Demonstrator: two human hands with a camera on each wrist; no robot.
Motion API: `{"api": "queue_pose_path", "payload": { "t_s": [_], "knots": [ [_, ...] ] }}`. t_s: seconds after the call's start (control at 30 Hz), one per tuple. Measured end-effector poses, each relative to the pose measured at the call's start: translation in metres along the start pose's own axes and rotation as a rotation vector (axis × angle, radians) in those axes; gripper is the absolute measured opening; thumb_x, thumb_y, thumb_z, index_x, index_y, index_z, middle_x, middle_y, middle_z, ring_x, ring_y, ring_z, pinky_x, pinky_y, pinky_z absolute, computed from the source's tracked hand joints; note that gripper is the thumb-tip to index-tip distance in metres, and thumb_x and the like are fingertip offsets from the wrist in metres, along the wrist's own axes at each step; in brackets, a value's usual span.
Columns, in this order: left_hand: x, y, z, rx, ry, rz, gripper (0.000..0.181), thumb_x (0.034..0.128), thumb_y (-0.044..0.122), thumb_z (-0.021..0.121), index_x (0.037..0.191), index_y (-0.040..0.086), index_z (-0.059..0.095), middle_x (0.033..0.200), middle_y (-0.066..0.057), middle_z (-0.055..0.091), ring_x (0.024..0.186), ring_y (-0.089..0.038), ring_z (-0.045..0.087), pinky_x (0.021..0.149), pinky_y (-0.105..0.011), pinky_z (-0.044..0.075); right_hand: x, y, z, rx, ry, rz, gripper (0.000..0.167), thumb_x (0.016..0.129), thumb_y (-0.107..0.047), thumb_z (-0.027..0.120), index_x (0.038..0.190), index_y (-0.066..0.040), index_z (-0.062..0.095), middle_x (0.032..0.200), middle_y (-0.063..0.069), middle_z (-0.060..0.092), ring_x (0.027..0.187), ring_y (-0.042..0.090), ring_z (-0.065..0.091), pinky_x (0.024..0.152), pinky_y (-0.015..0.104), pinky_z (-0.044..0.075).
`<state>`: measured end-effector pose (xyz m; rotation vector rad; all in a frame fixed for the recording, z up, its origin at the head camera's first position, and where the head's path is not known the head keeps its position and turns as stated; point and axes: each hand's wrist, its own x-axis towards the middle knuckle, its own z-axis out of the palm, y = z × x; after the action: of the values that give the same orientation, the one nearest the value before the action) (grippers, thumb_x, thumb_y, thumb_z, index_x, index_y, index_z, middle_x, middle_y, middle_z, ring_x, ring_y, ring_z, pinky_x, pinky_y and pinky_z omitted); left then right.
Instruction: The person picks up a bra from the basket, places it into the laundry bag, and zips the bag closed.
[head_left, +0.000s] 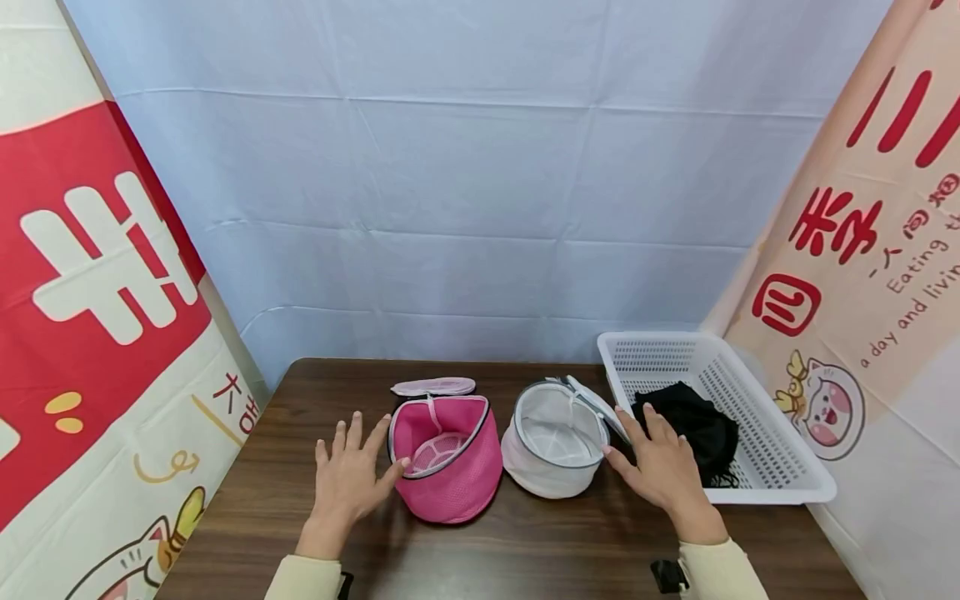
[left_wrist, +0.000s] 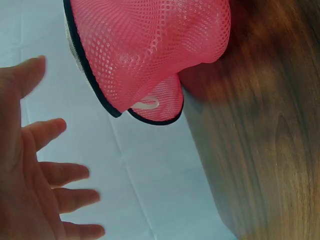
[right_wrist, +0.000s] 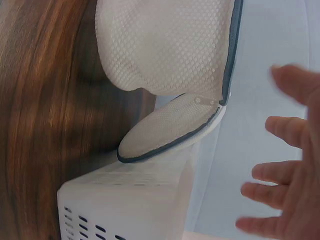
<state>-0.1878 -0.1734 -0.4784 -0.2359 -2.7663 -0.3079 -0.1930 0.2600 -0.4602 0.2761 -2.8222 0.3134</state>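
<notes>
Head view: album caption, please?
Left hand by an open pink mesh bag, right hand by an open white mesh bag.

Head view high over the table (head_left: 517,558), wrist views close

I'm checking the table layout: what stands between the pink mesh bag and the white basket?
The white mesh bag, its open lid toward the white basket; the right hand is partly over that stretch. The head view shows this.
</notes>
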Motion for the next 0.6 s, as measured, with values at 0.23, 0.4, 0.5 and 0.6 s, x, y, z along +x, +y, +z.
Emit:
{"api": "queue_pose_path", "payload": {
  "t_s": [0.23,0.4,0.5,0.6],
  "knots": [
    [-0.0003,-0.0001,-0.0021,0.081,0.142,0.096,0.039,0.0754,0.029,0.072,0.105,0.004,0.066,0.082,-0.014,0.066,0.060,-0.031,0.061,0.050,-0.042,0.042,0.0003,0.0009,0.0046,-0.044,0.154,-0.115,0.034,0.077,-0.021,0.074,0.104,-0.003,0.068,0.092,0.020,0.061,0.071,0.035,0.059,0.050,0.046,0.045],
    [-0.0010,0.0002,-0.0029,0.072,0.124,0.086,0.037,0.0756,0.028,0.072,0.102,0.004,0.067,0.083,-0.014,0.067,0.061,-0.031,0.062,0.050,-0.042,0.042,-0.0006,-0.0005,0.0048,-0.048,0.144,-0.099,0.036,0.075,-0.020,0.076,0.105,-0.001,0.067,0.091,0.020,0.060,0.067,0.034,0.057,0.048,0.045,0.044],
    [-0.0014,-0.0001,-0.0027,0.072,0.120,0.087,0.037,0.0752,0.028,0.072,0.103,0.004,0.067,0.083,-0.014,0.067,0.061,-0.031,0.062,0.049,-0.042,0.043,-0.0011,-0.0011,0.0050,-0.045,0.139,-0.087,0.038,0.075,-0.020,0.076,0.107,-0.001,0.066,0.091,0.020,0.060,0.068,0.035,0.057,0.048,0.045,0.044],
    [-0.0022,0.0008,-0.0036,0.071,0.102,0.079,0.040,0.0751,0.030,0.072,0.104,0.004,0.067,0.084,-0.015,0.067,0.063,-0.031,0.062,0.051,-0.043,0.044,-0.0019,-0.0017,0.0050,-0.034,0.131,-0.076,0.039,0.076,-0.020,0.075,0.108,-0.001,0.066,0.092,0.020,0.059,0.070,0.036,0.058,0.049,0.046,0.044]
  ]
}}
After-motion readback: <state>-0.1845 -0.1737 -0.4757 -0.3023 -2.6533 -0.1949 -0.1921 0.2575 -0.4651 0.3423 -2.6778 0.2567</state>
